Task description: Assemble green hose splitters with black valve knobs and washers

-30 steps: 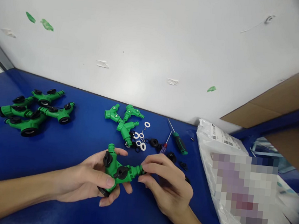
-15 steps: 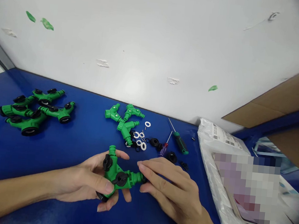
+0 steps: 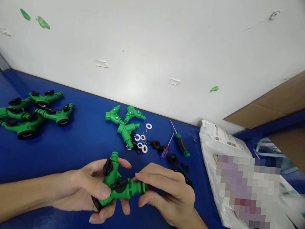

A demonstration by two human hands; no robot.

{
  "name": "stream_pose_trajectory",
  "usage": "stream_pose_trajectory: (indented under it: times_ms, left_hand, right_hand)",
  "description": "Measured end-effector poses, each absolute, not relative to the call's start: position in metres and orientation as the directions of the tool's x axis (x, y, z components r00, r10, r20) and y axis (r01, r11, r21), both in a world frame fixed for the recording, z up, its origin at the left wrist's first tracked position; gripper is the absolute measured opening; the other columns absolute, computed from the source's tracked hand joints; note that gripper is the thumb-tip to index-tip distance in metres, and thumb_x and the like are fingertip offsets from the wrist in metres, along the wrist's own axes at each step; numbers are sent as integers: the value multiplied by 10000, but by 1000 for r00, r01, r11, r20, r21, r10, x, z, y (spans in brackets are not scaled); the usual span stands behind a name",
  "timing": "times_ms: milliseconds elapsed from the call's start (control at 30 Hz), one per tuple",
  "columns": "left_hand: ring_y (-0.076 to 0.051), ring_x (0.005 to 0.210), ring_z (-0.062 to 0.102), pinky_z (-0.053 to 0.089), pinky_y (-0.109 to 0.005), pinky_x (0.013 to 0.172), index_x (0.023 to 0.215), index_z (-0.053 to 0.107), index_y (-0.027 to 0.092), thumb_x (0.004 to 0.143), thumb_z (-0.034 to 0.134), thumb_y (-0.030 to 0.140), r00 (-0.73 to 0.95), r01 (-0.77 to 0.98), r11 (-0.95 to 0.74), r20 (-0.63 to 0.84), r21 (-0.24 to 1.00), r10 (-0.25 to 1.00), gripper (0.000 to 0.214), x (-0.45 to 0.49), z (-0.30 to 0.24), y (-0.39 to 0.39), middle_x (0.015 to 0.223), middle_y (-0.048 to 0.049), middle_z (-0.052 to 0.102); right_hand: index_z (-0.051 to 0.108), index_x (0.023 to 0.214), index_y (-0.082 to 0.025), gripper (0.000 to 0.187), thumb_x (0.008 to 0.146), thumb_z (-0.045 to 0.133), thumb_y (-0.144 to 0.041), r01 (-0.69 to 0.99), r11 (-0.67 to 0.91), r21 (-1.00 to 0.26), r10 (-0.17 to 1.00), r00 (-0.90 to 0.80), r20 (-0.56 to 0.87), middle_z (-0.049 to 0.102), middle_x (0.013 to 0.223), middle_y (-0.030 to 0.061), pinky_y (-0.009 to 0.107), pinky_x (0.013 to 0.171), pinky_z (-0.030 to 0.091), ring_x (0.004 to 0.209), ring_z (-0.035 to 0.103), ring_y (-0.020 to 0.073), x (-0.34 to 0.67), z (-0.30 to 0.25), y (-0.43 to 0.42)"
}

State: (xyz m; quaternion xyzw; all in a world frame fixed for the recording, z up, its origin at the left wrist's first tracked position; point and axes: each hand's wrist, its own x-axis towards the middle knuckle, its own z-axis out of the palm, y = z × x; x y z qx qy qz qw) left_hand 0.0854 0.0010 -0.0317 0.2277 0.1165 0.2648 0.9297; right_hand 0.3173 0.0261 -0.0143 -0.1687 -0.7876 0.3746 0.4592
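My left hand [image 3: 86, 187] is closed around a green Y-shaped hose splitter [image 3: 110, 179] with two black valve levers and a black threaded collar at its base. One outlet points up, the other to the right. Around the right outlet's tip sits a black O-ring [image 3: 143, 187]. My right hand [image 3: 168, 195] has its thumb and fingertips closed about this tip, and part of their contact is hidden. Beyond the hands lie several green splitter bodies [image 3: 126, 131] without levers, white washers [image 3: 144, 148] and black rings [image 3: 155, 144].
At the left stand several splitters with black levers [image 3: 27, 127]. A purple screwdriver [image 3: 165, 151] and a green-black screwdriver [image 3: 183, 146] lie right of centre. A white plastic package [image 3: 205, 148] occupies the right side. A white wall panel [image 3: 138, 37] borders the blue table [image 3: 85, 137] at the back.
The right fingertips have shifted slightly back along the outlet, and the O-ring at its tip now shows more clearly. My left hand keeps its hold on the splitter, which is turned slightly.
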Motion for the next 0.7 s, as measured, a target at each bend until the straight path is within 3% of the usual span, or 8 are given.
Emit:
stream_pose_trajectory:
  times_ms: [167,333,600,700]
  left_hand:
    - [-108,533,588,367,-209,451,1332,503,300,816,666,130,888,-390,790,-34,472,458,567,84,-32,5,1005,-124,766]
    - [-103,532,573,347,-207,452,1318,504,316,812,666,135,895,-367,789,-42,493,444,561,82,-31,7,997,-111,767]
    - [-111,508,561,317,-219,456,1312,488,307,784,698,146,894,-351,789,-70,504,443,591,84,-31,5,976,-99,765]
    - [-125,505,584,307,-228,471,1317,471,302,795,684,153,896,-353,780,-55,516,442,583,85,-30,4,942,-105,771]
  right_hand:
    - [740,1169,-264,284,910,678,-164,-128,535,-835,621,-610,491,757,844,79,289,624,576,732,686,174,320,-5,24]
    - [736,1165,-268,372,806,795,-188,-153,430,-889,694,-575,435,732,810,47,254,574,576,639,671,145,319,-1,23]
    - [766,1087,-243,251,842,762,-188,-199,419,-886,715,-530,457,753,722,47,251,561,571,631,698,160,312,-9,17]
    - [783,987,-196,130,885,705,-170,-122,442,-889,688,-590,423,755,734,68,248,561,562,644,706,164,314,-11,21]
